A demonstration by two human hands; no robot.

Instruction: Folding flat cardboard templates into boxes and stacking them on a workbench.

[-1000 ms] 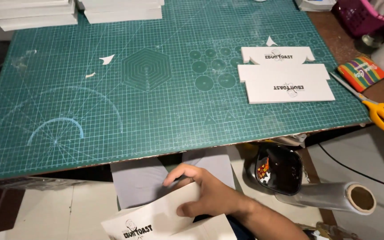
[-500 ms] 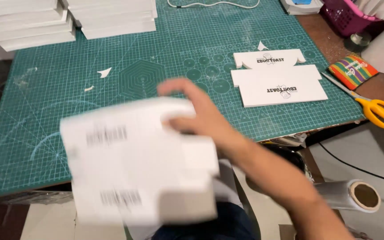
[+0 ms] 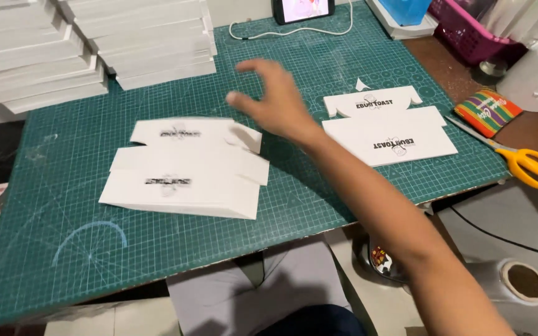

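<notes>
Fingers (image 3: pixel 253 78) of the right hand (image 3: pixel 275 102) are spread and loosely curled, holding nothing, blurred with motion in the head view; the hand hangs above the green gridded cutting mat (image 3: pixel 63 249), its arm reaching in from the lower right. Just beside and below the hand, to its left, lies a flat white die-cut cardboard box blank with dark printing (image 3: pixel 188 168), resting unfolded on the mat, one flap corner near the fingertips; whether any finger touches it cannot be told. To the right of the hand lie two more flat white printed box blanks (image 3: pixel 387 124), one overlapping the other, near the mat's right edge. Stacks of white flat card (image 3: pixel 94 43) stand along the mat's far left side. Yellow-handled scissors (image 3: pixel 530 167) lie off the mat on the brown table at right, next to a small rainbow-striped packet (image 3: pixel 487 112). A phone with a lit screen (image 3: pixel 303 9) stands at the far edge, a white cable (image 3: pixel 294 32) trailing from it. The left hand is out of sight.
</notes>
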